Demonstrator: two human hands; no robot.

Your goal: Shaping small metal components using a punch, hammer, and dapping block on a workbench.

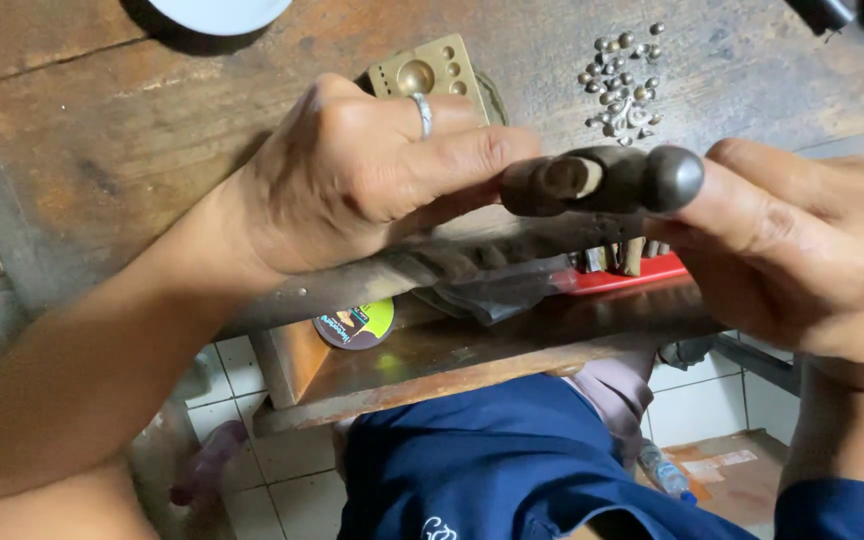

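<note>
We see a small hammer head [602, 180], dark and worn, held just above the front edge of the wooden bench [102, 130]. Its long axis runs nearly level from left to right, the rounded ball end pointing right and a blunter end pointing left. A pale wooden stub shows through the eye in its middle.

The left hand [372, 180] comes in from the lower left, forearm sloping up, knuckles towards us, a ring [422, 113] on one finger. Its fingers reach right and close on the left end of the head. The right hand [802, 250] comes in from the right, thumb stretched left and pressing the ball end. So both hands are clamped on the same piece, close together.

Behind the left hand sits a brass dapping block [432, 68] with round hollows. To its right lies a scatter of small metal beads [624, 80]. Below the hands an open drawer [492, 350] holds a red tray [632, 275] and a round tin [355, 324]. Blue cloth covers the lap [492, 460].
</note>
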